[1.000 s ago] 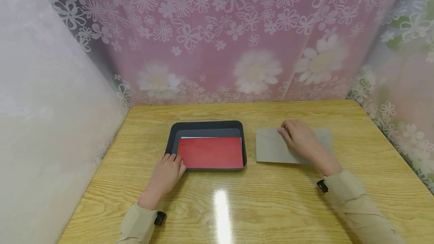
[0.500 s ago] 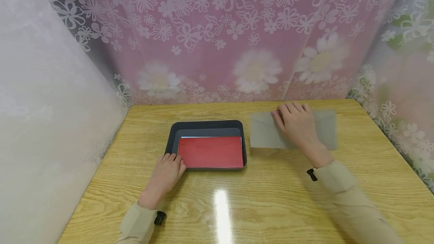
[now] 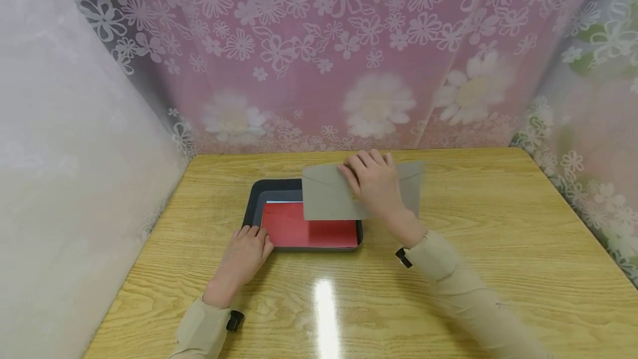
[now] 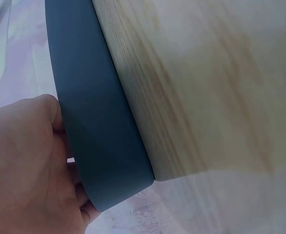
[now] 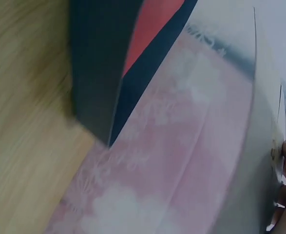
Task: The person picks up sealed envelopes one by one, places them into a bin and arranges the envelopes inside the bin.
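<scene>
My right hand grips a grey envelope by its upper edge, flap side up. It holds the envelope raised over the right part of a dark grey tray, casting a shadow there. In the tray lies a red envelope, partly covered by the grey one in the head view; a thin light-blue edge shows behind it. My left hand holds the tray's front left corner, its fingers curled at the rim beside the dark wall. The right wrist view shows the grey envelope apart from the tray's corner.
The wooden table carries the tray left of centre. A pink floral curtain hangs behind its back edge, with a pale wall on the left and a floral one on the right.
My right hand has picked the grey envelope up off the table and carried it left, until it overlaps the tray. The left hand, the tray and the red envelope stay put.
</scene>
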The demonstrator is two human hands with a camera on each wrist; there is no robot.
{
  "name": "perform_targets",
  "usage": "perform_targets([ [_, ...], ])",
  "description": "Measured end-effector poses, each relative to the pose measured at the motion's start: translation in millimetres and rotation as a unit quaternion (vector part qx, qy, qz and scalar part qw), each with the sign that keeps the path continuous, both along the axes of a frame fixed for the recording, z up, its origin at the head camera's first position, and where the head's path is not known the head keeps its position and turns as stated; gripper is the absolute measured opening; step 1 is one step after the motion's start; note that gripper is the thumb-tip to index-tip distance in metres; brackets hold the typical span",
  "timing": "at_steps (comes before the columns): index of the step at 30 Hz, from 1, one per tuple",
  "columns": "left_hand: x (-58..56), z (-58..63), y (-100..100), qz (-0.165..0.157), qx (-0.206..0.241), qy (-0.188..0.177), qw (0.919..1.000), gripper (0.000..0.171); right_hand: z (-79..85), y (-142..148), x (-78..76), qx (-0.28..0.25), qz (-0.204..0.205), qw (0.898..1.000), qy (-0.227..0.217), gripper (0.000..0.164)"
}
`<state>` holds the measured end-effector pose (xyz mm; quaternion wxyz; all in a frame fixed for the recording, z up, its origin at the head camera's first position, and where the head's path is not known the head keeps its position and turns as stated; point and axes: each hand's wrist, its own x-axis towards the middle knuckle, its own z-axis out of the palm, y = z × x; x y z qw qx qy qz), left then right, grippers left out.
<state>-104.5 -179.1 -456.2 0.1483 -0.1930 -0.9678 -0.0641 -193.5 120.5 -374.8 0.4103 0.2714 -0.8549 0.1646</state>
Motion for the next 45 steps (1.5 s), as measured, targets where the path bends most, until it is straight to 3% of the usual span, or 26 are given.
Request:
perform_targets([
  [6, -0.7, 0.4, 1, -0.002, 0.003, -0.006, 1.0, 0.031, -2.0, -37, 1.8, -0.049, 0.071, 0.994, -0.06, 0.012],
  [12, -0.8, 0.7, 2, -0.002, 0.0, -0.009, 1.0, 0.029, -11.4, -56, 0.0, -0.064, 0.139, 0.979, -0.131, 0.033],
  [18, -0.7, -0.5, 2, 0.0, -0.001, -0.006, 1.0, 0.026, -30.9, -56, 0.4, 0.028, 0.118, 0.969, -0.217, 0.056],
  [28, 2.2, -1.4, 1, 0.002, -0.003, -0.005, 1.0, 0.016, -53.9, -55, -3.5, 0.143, 0.079, 0.938, -0.305, 0.053],
  [35, -0.3, -1.6, 2, -0.008, -0.003, 0.022, 0.9997, 0.019, -58.3, -47, 0.1, 0.173, 0.094, 0.92, -0.339, 0.04],
  [39, -2.2, -1.0, 2, -0.011, -0.005, 0.034, 0.9993, 0.02, -56.7, -41, 1.4, 0.164, 0.12, 0.921, -0.334, 0.035],
  [45, -3.1, -1.2, 3, -0.013, -0.007, 0.049, 0.9987, 0.018, -47.6, -31, 2.4, 0.106, 0.13, 0.944, -0.285, 0.024],
])
